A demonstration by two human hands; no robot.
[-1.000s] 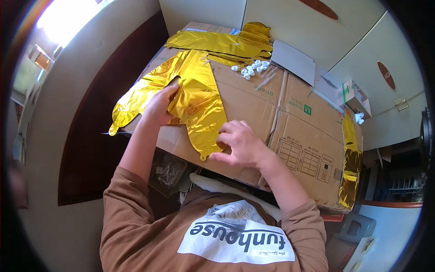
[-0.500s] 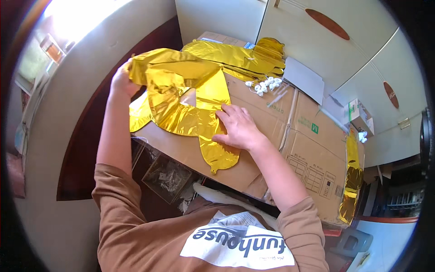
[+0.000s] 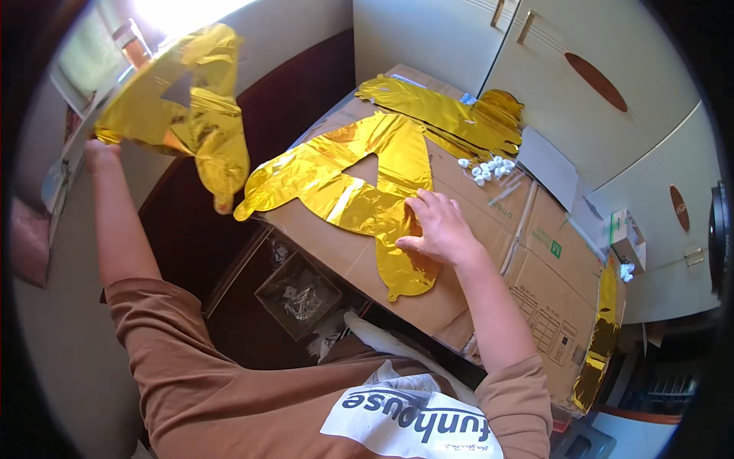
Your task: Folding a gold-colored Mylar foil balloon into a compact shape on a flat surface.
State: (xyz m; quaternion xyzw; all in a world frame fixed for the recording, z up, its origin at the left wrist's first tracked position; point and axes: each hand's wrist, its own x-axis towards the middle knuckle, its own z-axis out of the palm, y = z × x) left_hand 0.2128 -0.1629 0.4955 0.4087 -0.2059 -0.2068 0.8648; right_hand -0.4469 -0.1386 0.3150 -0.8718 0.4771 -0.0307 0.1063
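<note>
- Left hand [image 3: 101,153] raised high and far out to the left, well off the cardboard box; fingers closed on the edge of a gold foil letter balloon [image 3: 183,115], uninflated, hanging crumpled and folded below and to the right of the grip.
- Right hand [image 3: 437,228] flat, palm down, fingers slightly spread, pressing a second gold foil letter balloon [image 3: 348,180] against the top of the cardboard box [image 3: 527,252], near the box's front edge.
- Pressed balloon lying flat; one leg with its filling tab [image 3: 405,284] reaching toward the front edge, the other leg overhanging the left edge.
- Handling, as judged: foil thin, very light, limp, slick and crinkly; creases easily, seams likely to tear under a sharp tug. Best held by a pinch at an outer margin or by the tab, or pinned flat under a palm.
- More gold foil balloons [image 3: 443,115] piled at the far corner of the box top, overlapping one another.
- Small white plastic bits [image 3: 485,168] clustered just this side of that pile, apart from the right hand.
- White paper sheet [image 3: 547,164] at the far right edge of the box top.
- Another strip of gold foil [image 3: 600,336] hanging down the box's right side.
- Small white carton [image 3: 627,233] beyond the right edge, against the pale cabinet doors [image 3: 612,99].
- Clear plastic tray with scraps [image 3: 298,294] on the floor below the front edge.
</note>
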